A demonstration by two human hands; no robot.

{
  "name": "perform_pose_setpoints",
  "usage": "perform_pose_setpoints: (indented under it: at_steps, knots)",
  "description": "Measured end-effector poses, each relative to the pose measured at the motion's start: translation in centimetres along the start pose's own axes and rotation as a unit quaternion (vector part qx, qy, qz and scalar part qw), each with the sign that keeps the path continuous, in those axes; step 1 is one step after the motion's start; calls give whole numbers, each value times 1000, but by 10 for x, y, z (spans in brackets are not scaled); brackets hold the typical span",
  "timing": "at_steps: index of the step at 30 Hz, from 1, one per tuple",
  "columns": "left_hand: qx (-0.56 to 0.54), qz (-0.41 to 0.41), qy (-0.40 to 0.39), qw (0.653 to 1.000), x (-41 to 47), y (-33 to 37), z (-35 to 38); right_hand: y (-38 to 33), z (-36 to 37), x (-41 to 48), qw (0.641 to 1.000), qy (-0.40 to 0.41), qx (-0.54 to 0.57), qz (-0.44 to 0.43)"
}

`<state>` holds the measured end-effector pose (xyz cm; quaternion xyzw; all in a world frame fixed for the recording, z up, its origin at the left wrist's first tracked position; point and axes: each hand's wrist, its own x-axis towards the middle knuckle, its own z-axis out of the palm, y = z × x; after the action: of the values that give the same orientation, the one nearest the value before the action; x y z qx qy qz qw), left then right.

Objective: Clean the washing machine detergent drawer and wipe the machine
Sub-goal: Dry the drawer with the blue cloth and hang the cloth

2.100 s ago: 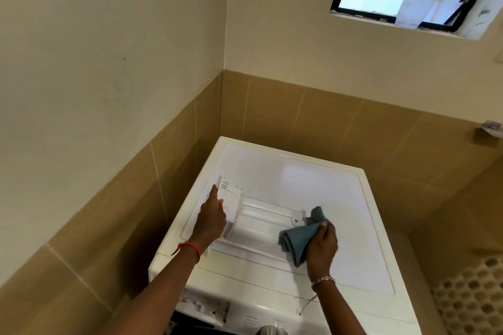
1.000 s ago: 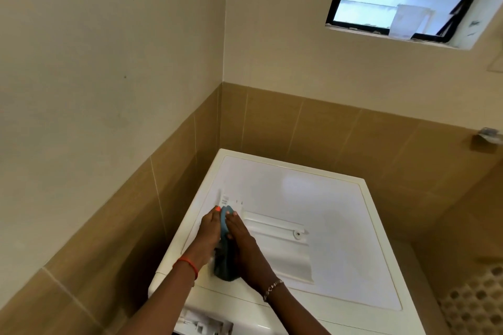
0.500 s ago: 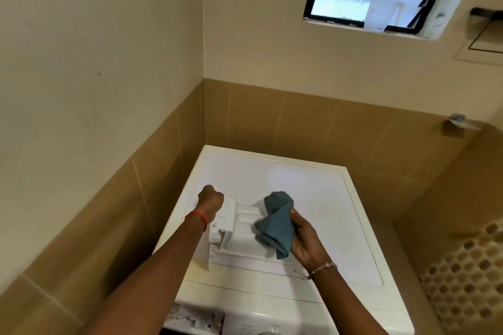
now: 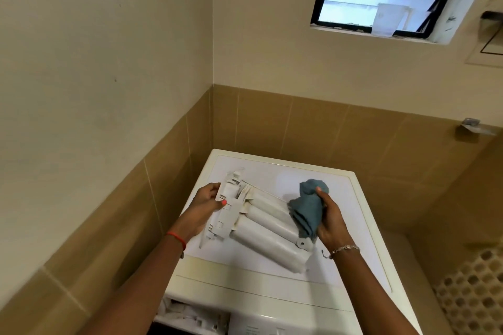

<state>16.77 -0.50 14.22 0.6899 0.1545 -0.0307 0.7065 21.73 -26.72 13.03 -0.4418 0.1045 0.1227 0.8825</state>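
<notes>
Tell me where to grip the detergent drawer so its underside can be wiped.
Grip the detergent drawer by its flat front panel, coming from the left, as the left hand does now. The drawer is turned so its rounded undersides face up, and the panel end gives flat faces to pinch. That leaves the long ribbed body free for the blue cloth in the right hand.

A white plastic detergent drawer (image 4: pixel 265 228) lies underside-up over the flat top of a white washing machine (image 4: pixel 351 261) set in a tiled corner, the left hand (image 4: pixel 206 205) at its left end, the right hand (image 4: pixel 330 219) with a bunched blue cloth (image 4: pixel 307 207) at its right.
</notes>
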Motion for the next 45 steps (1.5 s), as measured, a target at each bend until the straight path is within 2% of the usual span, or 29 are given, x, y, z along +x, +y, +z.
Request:
perform_pose_setpoints:
  at_steps: [3,5,6,8,9,10,11,14,21,27,29,32,34,36,38,41,43,45]
  knots:
    - [1,10,-11,1000,-8,-6,-6,8,32,-5,980,-1,-185,-66]
    - [-4,11,-17,1000,-10,-8,-7,22,55,-9,920,-40,-360,-149]
    - [-4,11,-19,1000,-11,-9,-7,32,65,-10,874,-76,-444,-182]
    - [-5,10,-23,1000,-14,-12,-6,56,78,-4,747,-132,-621,-200]
    - [-9,11,-22,1000,-15,-13,-6,65,83,-3,676,-128,-696,-206]
    - [-14,13,-18,1000,-15,-15,-7,71,86,-3,623,-115,-742,-220]
    - [-21,15,-13,1000,-15,-15,-7,74,90,-3,593,-102,-762,-239]
    - [-39,25,10,999,-16,-18,-6,75,87,-4,565,-77,-769,-288]
    - [-18,43,24,999,-18,-16,15,59,41,-12,528,-12,-798,-291]
    - [-12,46,48,998,-17,-19,19,39,-15,-24,559,67,-770,-300]
    - [-11,49,44,998,-19,-19,20,35,-27,-26,607,100,-728,-302]
    - [-16,54,34,998,-23,-20,19,29,-32,-27,723,146,-621,-266]
    - [-20,59,36,997,-24,-20,18,22,-26,-28,784,178,-546,-235]
    - [-28,67,44,996,-25,-20,17,12,-16,-31,819,222,-474,-234]
    - [-41,80,58,994,-27,-18,15,2,-6,-36,835,252,-419,-252]
    - [-44,109,92,989,-31,-10,15,-7,14,-44,858,255,-358,-266]
    - [-32,147,120,981,-34,-2,19,-12,35,-48,893,235,-308,-229]
    - [-8,182,135,974,-37,5,27,-15,60,-52,929,195,-271,-158]
